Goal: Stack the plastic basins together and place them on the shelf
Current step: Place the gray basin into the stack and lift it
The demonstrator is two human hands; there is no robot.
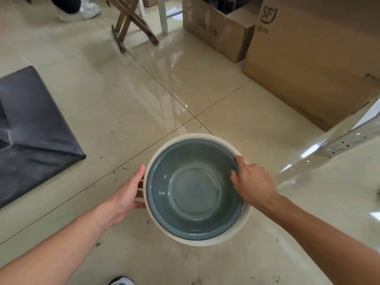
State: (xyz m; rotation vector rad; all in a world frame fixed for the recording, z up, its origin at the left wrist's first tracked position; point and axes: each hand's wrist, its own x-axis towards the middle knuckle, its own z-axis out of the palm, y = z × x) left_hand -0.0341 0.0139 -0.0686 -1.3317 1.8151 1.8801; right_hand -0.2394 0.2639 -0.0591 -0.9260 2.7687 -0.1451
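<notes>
A blue-grey plastic basin [195, 190] sits nested inside a slightly wider white basin [207, 242], whose rim shows all around it. The pair is low over the tiled floor. My left hand [129, 194] cups the white basin's left rim from outside, fingers curled under it. My right hand [251, 182] grips the right rims, thumb inside the blue basin and fingers over the edge. No shelf board is in view.
A dark cushion [35, 128] lies on the floor at left. Cardboard boxes [304, 64] stand at the back right, a wooden folding stand [131, 21] at the back. A metal upright [349, 138] slants in from the right. Someone's shoes [82, 9] are at top left.
</notes>
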